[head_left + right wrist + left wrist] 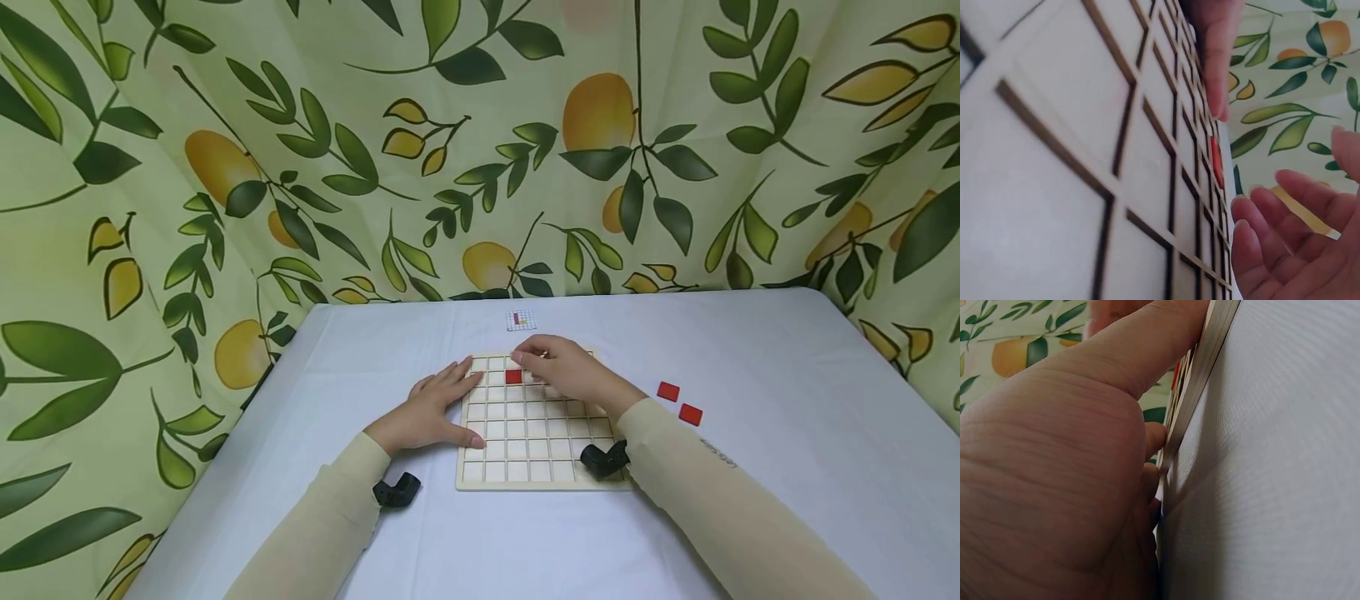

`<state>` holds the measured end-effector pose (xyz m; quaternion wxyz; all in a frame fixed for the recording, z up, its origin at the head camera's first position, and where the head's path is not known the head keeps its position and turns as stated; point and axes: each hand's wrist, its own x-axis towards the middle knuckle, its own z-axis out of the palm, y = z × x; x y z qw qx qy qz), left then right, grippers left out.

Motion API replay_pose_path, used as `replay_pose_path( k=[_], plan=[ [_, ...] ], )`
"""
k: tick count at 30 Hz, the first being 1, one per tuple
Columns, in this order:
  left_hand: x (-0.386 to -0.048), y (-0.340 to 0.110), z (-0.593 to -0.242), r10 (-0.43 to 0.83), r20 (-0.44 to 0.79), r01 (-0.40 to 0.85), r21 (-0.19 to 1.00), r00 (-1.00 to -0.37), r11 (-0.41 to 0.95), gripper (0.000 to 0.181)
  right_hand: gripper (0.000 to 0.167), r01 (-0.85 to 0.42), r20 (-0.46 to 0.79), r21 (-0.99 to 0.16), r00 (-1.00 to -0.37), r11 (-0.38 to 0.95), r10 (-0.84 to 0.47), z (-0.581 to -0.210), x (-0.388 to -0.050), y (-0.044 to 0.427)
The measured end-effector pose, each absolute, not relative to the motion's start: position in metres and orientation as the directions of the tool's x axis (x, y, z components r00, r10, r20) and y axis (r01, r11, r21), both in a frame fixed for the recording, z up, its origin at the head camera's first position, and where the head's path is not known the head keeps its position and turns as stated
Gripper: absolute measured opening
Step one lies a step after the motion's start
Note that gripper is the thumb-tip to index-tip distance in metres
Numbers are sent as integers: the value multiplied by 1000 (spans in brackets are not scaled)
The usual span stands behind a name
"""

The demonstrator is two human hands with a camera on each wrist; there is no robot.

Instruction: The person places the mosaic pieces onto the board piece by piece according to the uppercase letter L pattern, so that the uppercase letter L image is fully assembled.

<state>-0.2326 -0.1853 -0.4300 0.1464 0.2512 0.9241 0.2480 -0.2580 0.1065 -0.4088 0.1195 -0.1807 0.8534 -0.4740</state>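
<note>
A pale wooden board with a raised grid [517, 450] lies flat on the table. One red square tile [513, 377] sits in a cell near its far edge. My left hand [427, 417] rests along the board's left side, fingers and thumb spread over the rim; the left wrist view shows the thumb against the board edge [1200, 387]. Just right of the red tile, my right hand [566, 367] hovers over the far part of the board. In the right wrist view its fingers [1291, 215] are loosely bent, with nothing visible between them.
Two loose red tiles [668, 391] lie on the white cloth [787, 467] right of the board. Behind the board is a small card printed with a coloured grid [521, 320]. A leaf-and-fruit patterned curtain [487, 167] hangs beyond the table. Black devices [397, 490] sit at both wrists.
</note>
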Motion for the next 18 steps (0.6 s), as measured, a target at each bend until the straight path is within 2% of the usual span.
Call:
replay_pose_path(
  k=[9, 18],
  plan=[
    [-231, -186, -430, 533, -141, 392, 530, -834, 752, 117, 64, -129, -34, -931, -900, 341, -435, -399, -261, 132],
    [-232, -186, -431, 545, -132, 405, 531, -828, 744, 117, 81, -128, -9, -944, -910, 303, -413, -389, -253, 172]
  ],
)
